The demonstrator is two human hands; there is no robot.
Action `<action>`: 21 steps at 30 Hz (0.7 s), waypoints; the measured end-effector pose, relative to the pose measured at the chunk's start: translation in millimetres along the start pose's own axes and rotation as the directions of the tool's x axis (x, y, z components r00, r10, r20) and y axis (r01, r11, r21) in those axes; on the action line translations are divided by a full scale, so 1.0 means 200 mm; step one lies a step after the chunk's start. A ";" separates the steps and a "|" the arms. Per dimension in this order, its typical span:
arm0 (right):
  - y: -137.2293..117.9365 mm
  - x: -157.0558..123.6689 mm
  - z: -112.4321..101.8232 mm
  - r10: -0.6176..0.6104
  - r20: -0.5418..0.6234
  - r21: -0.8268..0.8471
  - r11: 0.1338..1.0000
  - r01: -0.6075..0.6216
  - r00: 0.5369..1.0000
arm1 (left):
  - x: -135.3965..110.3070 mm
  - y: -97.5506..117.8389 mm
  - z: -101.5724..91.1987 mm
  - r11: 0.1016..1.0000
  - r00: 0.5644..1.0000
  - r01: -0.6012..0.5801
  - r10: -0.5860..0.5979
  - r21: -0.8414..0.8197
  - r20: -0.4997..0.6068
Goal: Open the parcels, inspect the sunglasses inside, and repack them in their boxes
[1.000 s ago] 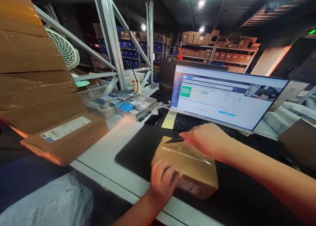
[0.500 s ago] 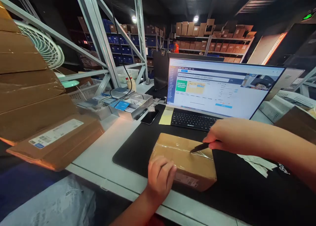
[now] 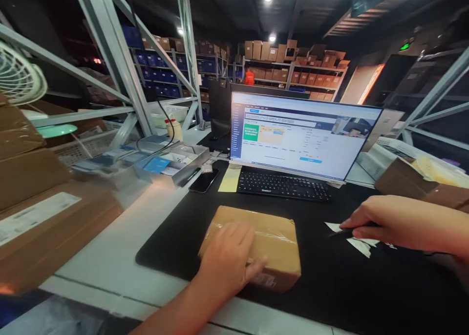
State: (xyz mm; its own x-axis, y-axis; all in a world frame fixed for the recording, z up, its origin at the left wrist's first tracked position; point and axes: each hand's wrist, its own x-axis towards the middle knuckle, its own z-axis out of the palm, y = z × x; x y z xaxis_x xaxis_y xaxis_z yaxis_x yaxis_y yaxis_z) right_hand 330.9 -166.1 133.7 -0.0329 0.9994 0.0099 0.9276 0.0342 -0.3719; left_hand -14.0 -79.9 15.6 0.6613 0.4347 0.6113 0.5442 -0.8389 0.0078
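A brown cardboard box (image 3: pixel 273 230) with clear tape across its top sits on the black desk mat (image 3: pixel 164 242). My left hand (image 3: pixel 229 252) lies over its near left part, fingers on the top and thumb by the near edge. To the right of the box and apart from it, my right hand (image 3: pixel 370 222) is closed around a slim black cutter (image 3: pixel 340 233), blurred and pointing left. Torn white paper scraps (image 3: pixel 361 247) lie on the mat beneath that hand.
Behind the box stand a black keyboard (image 3: pixel 282 184) and a lit monitor (image 3: pixel 293 130). A phone (image 3: pixel 204 180) and a metal tray (image 3: pixel 179 161) are at the left. Large folded cardboard (image 3: pixel 47 218) fills the left side; an open carton (image 3: pixel 403 181) is at right.
My right hand has lifted the cutter off the box top and moved right, over the paper scraps. My left hand has slid from the near edge onto the top. The view has shifted.
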 end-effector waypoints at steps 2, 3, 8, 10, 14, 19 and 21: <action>-0.01 0.02 0.04 0.000 0.133 0.053 0.999 -0.007 0.991 | 0.02 0.00 0.00 1.000 0.999 0.012 -0.013 0.007 0.030; -0.02 0.04 0.09 0.009 0.079 0.100 0.995 -0.017 0.997 | 0.03 0.00 0.00 1.000 0.998 0.025 -0.025 0.008 0.058; -0.14 0.27 0.57 0.195 -0.219 0.511 0.857 -0.057 0.956 | 0.11 -0.02 -0.01 0.999 0.989 0.017 -0.011 -0.035 0.145; -0.19 0.37 0.74 0.221 -0.175 0.700 0.714 -0.037 0.959 | 0.12 -0.04 0.00 0.999 0.988 0.003 0.004 -0.044 0.153; -0.24 0.47 0.87 0.128 -0.038 0.890 0.455 -0.025 0.991 | 0.11 -0.08 0.03 0.998 0.996 -0.032 0.036 -0.050 0.080; -0.21 0.45 0.86 0.040 0.004 0.945 0.327 -0.017 0.999 | 0.08 -0.08 0.03 0.995 0.993 -0.049 0.039 -0.088 -0.109; -0.20 0.44 0.85 0.021 0.014 0.953 0.303 -0.020 1.000 | 0.07 -0.07 0.04 0.991 0.986 -0.068 0.050 -0.112 -0.158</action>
State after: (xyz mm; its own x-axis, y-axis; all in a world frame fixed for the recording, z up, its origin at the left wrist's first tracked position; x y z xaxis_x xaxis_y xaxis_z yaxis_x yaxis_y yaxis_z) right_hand 228.2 -80.3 -8.8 -0.0182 0.9998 -0.0110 -0.0729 -0.0123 -0.9973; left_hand -8.4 -59.8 18.0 0.5979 0.3351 0.7282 0.4365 -0.8980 0.0548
